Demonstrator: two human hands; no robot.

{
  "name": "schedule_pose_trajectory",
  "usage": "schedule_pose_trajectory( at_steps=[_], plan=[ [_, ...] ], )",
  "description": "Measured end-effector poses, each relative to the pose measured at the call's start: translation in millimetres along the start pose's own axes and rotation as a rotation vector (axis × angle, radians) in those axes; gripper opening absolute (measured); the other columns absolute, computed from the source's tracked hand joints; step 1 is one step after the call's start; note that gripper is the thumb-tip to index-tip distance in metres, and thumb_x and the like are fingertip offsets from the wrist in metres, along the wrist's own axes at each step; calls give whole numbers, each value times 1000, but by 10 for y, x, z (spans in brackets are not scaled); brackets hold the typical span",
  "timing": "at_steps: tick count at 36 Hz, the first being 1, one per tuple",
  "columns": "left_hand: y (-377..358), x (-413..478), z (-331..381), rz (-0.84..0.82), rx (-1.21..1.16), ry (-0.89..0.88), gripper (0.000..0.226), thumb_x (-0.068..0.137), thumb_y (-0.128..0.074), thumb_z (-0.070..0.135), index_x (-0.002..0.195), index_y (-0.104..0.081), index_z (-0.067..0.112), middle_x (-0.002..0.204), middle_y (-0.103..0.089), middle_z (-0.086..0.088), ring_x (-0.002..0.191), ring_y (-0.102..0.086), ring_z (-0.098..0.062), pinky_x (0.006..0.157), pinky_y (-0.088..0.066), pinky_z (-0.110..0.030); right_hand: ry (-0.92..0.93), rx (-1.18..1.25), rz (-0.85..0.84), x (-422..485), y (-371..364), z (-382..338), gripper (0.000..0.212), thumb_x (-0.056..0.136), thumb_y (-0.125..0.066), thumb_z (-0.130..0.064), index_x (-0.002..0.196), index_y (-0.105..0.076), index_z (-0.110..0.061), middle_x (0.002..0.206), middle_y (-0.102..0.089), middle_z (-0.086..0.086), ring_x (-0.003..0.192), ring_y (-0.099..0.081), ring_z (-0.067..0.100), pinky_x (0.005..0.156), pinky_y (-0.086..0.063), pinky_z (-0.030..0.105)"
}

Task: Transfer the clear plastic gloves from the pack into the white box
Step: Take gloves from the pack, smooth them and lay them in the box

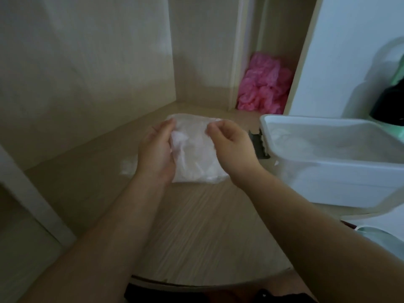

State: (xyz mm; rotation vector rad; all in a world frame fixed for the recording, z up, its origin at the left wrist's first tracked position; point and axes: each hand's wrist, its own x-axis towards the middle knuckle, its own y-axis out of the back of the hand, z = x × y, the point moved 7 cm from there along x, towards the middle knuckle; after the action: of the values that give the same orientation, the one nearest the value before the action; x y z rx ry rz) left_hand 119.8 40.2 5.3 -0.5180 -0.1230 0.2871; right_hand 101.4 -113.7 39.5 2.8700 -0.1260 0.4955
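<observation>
Table: our left hand grips the pack, right hand pinches it; clingy gloves may miss the box.

Dim pale-wood shelf, panelled walls.

A: How does the picture look on your side?
B: Dim on my screen. The light is soft and flat, slightly greenish. The brightest parts are the white panel at upper right and the white box.
A: Any shadows?
B: Only weak ones, under the box and along the wall at left.
A: And sharpness?
B: All is a little soft. The pack has almost no detail, and straight edges bend near the borders.
</observation>
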Motion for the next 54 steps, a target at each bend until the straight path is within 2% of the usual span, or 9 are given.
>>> schedule_pose_trajectory(
  at_steps=[6,12,19,23,31,38,42,49,54],
  plan=[
    [-249,-96,214,-49,118,-195,29,77,-73,28,101,-57,22,96,-62,8,92,-59,-5,84,-46,-28,-24,186,91,185,331,-286,22,92,-56,-21,72,-58,-13,66,-51,0,64,-50,12,65,-54,33],
    [-775,-322,419,-159,403,-520,34,85,-70,18,106,-53,38,115,-57,14,114,-53,-3,98,-42,-22,-68,179,156,332,1010,-429,20,96,-50,-16,78,-57,-14,69,-54,0,57,-55,9,52,-51,19],
    [-1565,-589,102,-479,813,-687,28,82,-66,35,108,-55,39,107,-46,29,99,-46,13,85,-30,1,-132,-128,210,437,1903,-170,22,94,-53,-18,74,-58,-15,81,-58,13,53,-46,18,47,-37,24],
    [-1888,-642,-194,-684,1073,-619,32,83,-70,35,114,-63,33,118,-52,18,113,-47,-5,95,-34,-19,-196,-460,204,422,2344,24,17,95,-52,-21,83,-61,-13,82,-64,9,50,-47,16,42,-40,19],
    [-2284,-650,-626,-975,1575,-364,51,87,-59,49,136,-49,35,144,-44,9,126,-46,-11,105,-37,-31,-193,-1041,-5,443,2576,197,24,96,-52,-20,112,-64,-7,113,-62,9,98,-57,24,77,-39,25],
    [-2459,-618,-842,-1133,1857,-266,53,90,-55,52,138,-47,32,141,-49,10,120,-51,-11,96,-37,-24,-146,-1127,20,451,2586,213,54,92,-58,-33,140,-39,-17,135,-49,12,119,-50,29,98,-42,39],
    [-2478,-612,-986,-1217,1954,-208,49,93,-54,41,141,-46,29,143,-48,6,125,-47,-15,105,-35,-29,-28,-1164,-102,412,2348,74,41,89,-60,-37,125,-57,-17,125,-57,4,111,-54,23,96,-46,37],
    [-2381,-608,-1204,-1313,2039,-45,33,97,-51,23,130,-58,23,130,-57,1,116,-52,-20,100,-40,-34,-468,-1295,-648,246,2177,648,39,94,-53,-25,131,-55,-15,134,-53,6,121,-49,24,105,-37,36],
    [-2386,-560,-1184,-1300,2008,-98,35,97,-52,27,131,-57,22,133,-57,0,115,-53,-18,100,-40,-33,-501,-1271,-652,254,2197,698,41,94,-54,-25,133,-53,-14,135,-52,5,120,-50,23,101,-38,34]
  ],
)
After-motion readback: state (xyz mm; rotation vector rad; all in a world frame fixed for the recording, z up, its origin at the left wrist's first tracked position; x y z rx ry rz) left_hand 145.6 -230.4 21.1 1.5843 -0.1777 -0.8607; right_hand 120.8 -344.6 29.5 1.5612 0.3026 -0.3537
